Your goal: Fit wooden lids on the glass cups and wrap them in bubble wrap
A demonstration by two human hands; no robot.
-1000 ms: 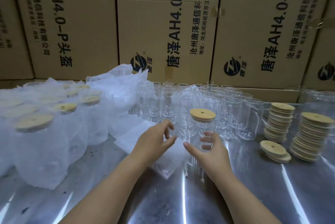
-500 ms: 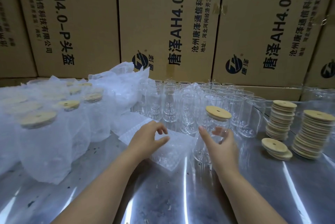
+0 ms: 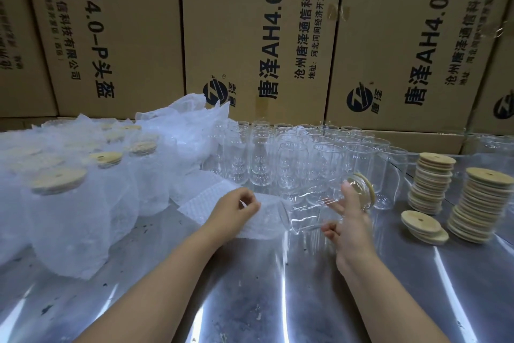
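Held tilted almost on its side in right hand (image 3: 351,221), thumb and fingers round it: clear smooth glass cup (image 3: 308,212), round pale wooden lid (image 3: 368,189) fitted, lid end up-right, base over flat white bubble wrap sheet (image 3: 211,201). Sheet edge pinched by left hand (image 3: 236,209). Nearby on shiny metal surface (image 3: 250,287): stacked wooden discs (image 3: 431,184), rows of bare glass cups (image 3: 267,153)
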